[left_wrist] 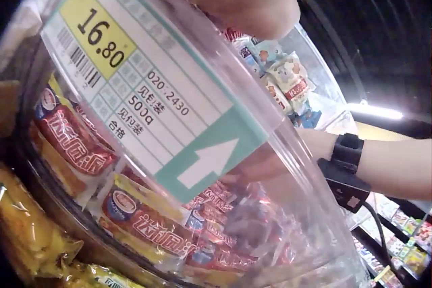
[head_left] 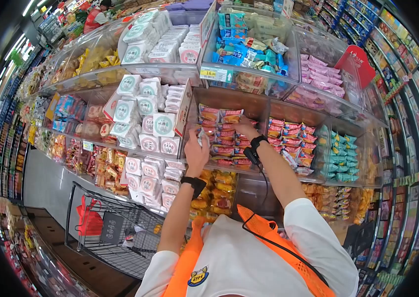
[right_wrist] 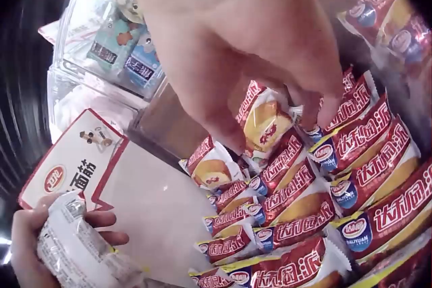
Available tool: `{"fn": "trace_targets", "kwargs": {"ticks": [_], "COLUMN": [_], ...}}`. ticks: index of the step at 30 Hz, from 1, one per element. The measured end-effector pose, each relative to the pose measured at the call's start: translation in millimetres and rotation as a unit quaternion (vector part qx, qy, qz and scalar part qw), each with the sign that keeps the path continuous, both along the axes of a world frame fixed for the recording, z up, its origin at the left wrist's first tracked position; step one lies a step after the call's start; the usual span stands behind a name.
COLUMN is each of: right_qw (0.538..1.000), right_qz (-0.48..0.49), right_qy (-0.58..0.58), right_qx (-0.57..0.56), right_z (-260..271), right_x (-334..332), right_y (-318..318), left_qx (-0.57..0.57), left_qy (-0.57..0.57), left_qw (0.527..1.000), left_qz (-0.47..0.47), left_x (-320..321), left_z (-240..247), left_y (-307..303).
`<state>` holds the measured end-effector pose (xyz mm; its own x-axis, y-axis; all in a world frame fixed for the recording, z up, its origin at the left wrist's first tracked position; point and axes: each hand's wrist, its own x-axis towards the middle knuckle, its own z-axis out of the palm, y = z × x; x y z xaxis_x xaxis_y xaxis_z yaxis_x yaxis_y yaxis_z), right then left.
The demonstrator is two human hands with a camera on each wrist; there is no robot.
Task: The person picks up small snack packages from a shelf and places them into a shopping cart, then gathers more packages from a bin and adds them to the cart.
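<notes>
In the right wrist view my right hand [right_wrist: 250, 45] reaches down over rows of red-and-yellow wrapped pies [right_wrist: 290, 200]. Its thumb and fingers pinch one wrapped pie [right_wrist: 266, 126] that stands up from the row. The left hand [right_wrist: 30, 241], at the lower left of that view, grips a packet [right_wrist: 71, 241] with its pale, printed back side showing. From the head, both hands appear over the same bin, the left hand [head_left: 197, 151] at its left side and the right hand [head_left: 243, 127] farther back. In the left wrist view the bin's clear front [left_wrist: 283, 166] covers part of the pies.
White square packets [head_left: 145, 123] fill the bin on the left. More red packets [head_left: 291, 143] and teal packets [head_left: 340, 156] lie to the right. Blue bags [head_left: 239, 49] sit in the upper bin, behind a price tag [head_left: 214, 74]. A shopping cart [head_left: 120, 237] stands at the lower left.
</notes>
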<state>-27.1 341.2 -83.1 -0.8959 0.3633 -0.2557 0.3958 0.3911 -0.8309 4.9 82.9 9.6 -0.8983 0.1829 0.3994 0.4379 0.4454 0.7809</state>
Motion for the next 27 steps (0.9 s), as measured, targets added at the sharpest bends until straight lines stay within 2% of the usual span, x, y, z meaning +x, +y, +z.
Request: {"fn": "trace_targets", "kwargs": {"ticks": [3, 4, 7, 8, 9, 10, 11, 12, 14, 16, 19, 21, 24, 27], "right_qw": [0.994, 0.984, 0.976, 0.965, 0.989, 0.989, 0.978, 0.958, 0.921, 0.905, 0.892, 0.904, 0.939, 0.961], "right_qz": [0.077, -0.080, -0.088, -0.014, 0.065, 0.142, 0.179, 0.207, 0.184, 0.202, 0.218, 0.184, 0.045, 0.039], "right_qy": [-0.044, -0.038, 0.035, 0.065, 0.055, 0.043, 0.007, -0.038, -0.170, -0.166, -0.146, -0.102, -0.008, -0.050], "right_qx": [-0.071, 0.156, 0.198, 0.253, 0.124, -0.008, -0.105, -0.195, -0.300, -0.336, -0.368, -0.371, -0.341, -0.270], "right_z": [-5.9, 9.4, 73.8, 59.9, 67.2, 83.1, 100.0, 117.2, 143.9, 140.5, 114.6, 101.1, 90.1, 81.5], "right_x": [-6.6, 0.1, 35.5, 37.2, 41.5, 47.5, 53.7, 59.9, 70.0, 69.7, 58.6, 54.3, 48.1, 29.8], "right_y": [11.3, -15.1, -53.7, -59.9, -66.6, -73.3, -77.5, -81.7, -85.1, -86.1, -81.4, -74.4, -69.5, -63.3], "left_qx": [0.045, 0.053, 0.065, 0.071, 0.076, 0.081, 0.077, 0.073, 0.044, -0.006, 0.021, 0.006, -0.025, -0.026], "left_qy": [0.036, 0.030, 0.056, 0.067, 0.078, 0.087, 0.069, 0.049, 0.042, 0.067, 0.099, 0.168, 0.217, 0.212], "left_qw": [0.998, 0.998, 0.996, 0.995, 0.994, 0.993, 0.994, 0.996, 0.998, 0.996, 0.991, 0.983, 0.975, 0.976], "left_qz": [-0.009, -0.005, -0.007, -0.012, -0.017, -0.023, -0.020, -0.018, -0.030, -0.059, -0.092, -0.069, -0.046, -0.047], "left_x": [-0.9, 1.5, 0.4, -0.9, -0.5, 0.9, 2.1, 4.0, 10.0, 15.2, 14.0, 10.3, 7.1, 3.8], "left_z": [-3.7, -1.8, -7.4, -7.8, -8.5, -7.5, -6.9, -3.8, 0.8, 4.2, 4.1, 6.4, 2.4, -2.6], "left_y": [-2.2, -2.5, -7.4, -7.2, -7.7, -7.9, -7.3, -6.0, -2.6, -0.2, -0.1, 0.4, -0.6, -0.9]}}
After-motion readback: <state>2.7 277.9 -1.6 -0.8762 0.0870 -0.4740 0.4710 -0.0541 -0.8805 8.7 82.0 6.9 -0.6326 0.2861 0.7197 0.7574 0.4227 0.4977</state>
